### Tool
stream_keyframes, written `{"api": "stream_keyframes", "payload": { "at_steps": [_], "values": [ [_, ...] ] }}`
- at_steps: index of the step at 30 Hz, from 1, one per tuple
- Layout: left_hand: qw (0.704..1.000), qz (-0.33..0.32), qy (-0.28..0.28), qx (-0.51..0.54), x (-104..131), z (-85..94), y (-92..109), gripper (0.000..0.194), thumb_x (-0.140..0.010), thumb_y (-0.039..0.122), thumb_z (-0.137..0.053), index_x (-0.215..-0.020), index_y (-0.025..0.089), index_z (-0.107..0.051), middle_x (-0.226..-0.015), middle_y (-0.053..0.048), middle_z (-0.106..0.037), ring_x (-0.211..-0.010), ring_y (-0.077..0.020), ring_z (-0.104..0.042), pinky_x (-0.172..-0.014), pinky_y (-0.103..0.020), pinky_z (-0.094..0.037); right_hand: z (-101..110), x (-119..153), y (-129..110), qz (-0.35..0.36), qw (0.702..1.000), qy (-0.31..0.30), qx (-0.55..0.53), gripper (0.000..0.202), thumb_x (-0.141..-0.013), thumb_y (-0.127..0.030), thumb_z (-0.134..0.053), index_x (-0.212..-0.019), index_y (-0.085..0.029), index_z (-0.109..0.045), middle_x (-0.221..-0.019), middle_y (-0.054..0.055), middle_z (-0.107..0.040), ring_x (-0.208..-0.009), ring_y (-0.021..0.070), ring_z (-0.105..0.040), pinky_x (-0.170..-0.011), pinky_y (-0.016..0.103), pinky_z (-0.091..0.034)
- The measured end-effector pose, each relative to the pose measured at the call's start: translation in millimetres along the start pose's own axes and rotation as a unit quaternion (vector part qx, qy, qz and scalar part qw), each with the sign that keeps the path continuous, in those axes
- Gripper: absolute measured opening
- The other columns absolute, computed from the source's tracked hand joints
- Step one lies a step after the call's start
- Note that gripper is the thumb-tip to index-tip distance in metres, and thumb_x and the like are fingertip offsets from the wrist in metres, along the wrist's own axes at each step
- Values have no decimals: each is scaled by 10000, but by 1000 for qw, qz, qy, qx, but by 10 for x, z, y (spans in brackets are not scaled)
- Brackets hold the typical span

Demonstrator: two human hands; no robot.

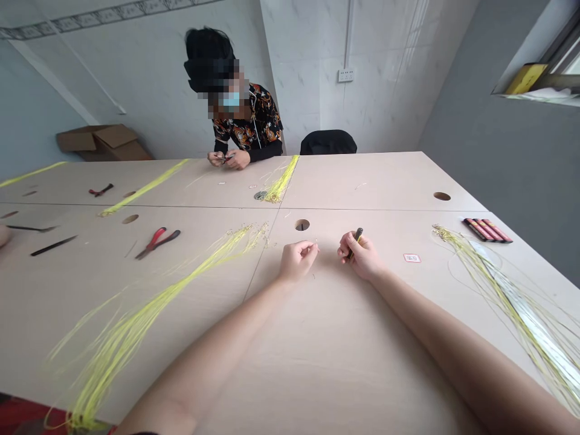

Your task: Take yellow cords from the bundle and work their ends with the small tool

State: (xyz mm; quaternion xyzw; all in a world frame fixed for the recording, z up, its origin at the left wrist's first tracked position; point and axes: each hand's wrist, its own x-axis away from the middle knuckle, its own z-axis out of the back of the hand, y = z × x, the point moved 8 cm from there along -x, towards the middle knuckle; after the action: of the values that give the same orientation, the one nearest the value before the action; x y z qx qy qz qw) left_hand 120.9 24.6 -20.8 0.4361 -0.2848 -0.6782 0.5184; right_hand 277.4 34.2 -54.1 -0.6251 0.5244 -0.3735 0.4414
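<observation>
My left hand [299,260] is held just above the table, thumb and fingertips pinched together. A tiny pale bit seems to stick out at the fingertips, too small to name. Close by on the right, my right hand [360,257] is closed around a short dark stick-shaped tool [359,234]; its dark end points up past the thumb and the rest is mostly hidden. The hands are apart. Left of my left hand lies a long bundle of thin yellow strands [181,284], with small gold-coloured ends near the hand.
Red-and-black pliers [156,243] and dark tweezers [53,245] lie left. At right are another strand bundle [493,284], several pink-and-black cylinders [487,230] and a small label [412,258]. A table hole [302,225] is beyond my hands. A co-worker [247,130] works opposite.
</observation>
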Motion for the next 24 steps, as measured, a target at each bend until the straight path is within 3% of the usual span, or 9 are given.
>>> {"api": "stream_keyframes", "payload": {
  "at_steps": [5, 10, 16, 21, 24],
  "values": [
    [1000, -2, -10, -4, -21, 1, -39, 305, -775, 367, -501, -605, 131, -590, -449, 48, -367, -443, -73, -310, -467, -218, -241, -88, 26, -6, 16, 996, -53, 70, 419, -755, -560, -567, -657, -209, -361, -451, -90, -283, -392, 65, -251, -395, 211, -225],
    [1000, -8, -17, -4, -33, 0, -50, 310, -780, 369, -497, -598, 136, -590, -448, 51, -336, -438, -74, -294, -459, -221, -224, -123, 79, -62, 42, 986, -38, 159, 351, -771, -429, -548, -590, -202, -351, -447, -60, -342, -428, 78, -286, -443, 237, -237],
    [1000, -16, -24, 6, -42, 21, -55, 340, -788, 395, -497, -572, 141, -562, -451, 49, -332, -437, -73, -282, -458, -217, -229, 34, 142, -141, 82, 973, 81, 199, 324, -774, -400, -497, -585, -201, -325, -500, -50, -310, -474, 87, -290, -479, 245, -244],
    [999, -8, -32, 15, -51, 39, -95, 337, -798, 401, -492, -599, 139, -567, -474, 42, -343, -452, -78, -294, -461, -218, -229, -67, 145, -186, 103, 960, 33, 258, 283, -774, -351, -488, -592, -192, -341, -568, -38, -296, -529, 94, -290, -515, 243, -252],
    [999, 1, -40, 21, -52, 31, -105, 352, -800, 418, -485, -594, 141, -553, -474, 40, -335, -455, -80, -292, -462, -220, -230, -27, 117, -215, 101, 962, 55, 246, 259, -775, -352, -494, -618, -196, -359, -570, -39, -312, -524, 99, -301, -511, 246, -258]
  ]
}}
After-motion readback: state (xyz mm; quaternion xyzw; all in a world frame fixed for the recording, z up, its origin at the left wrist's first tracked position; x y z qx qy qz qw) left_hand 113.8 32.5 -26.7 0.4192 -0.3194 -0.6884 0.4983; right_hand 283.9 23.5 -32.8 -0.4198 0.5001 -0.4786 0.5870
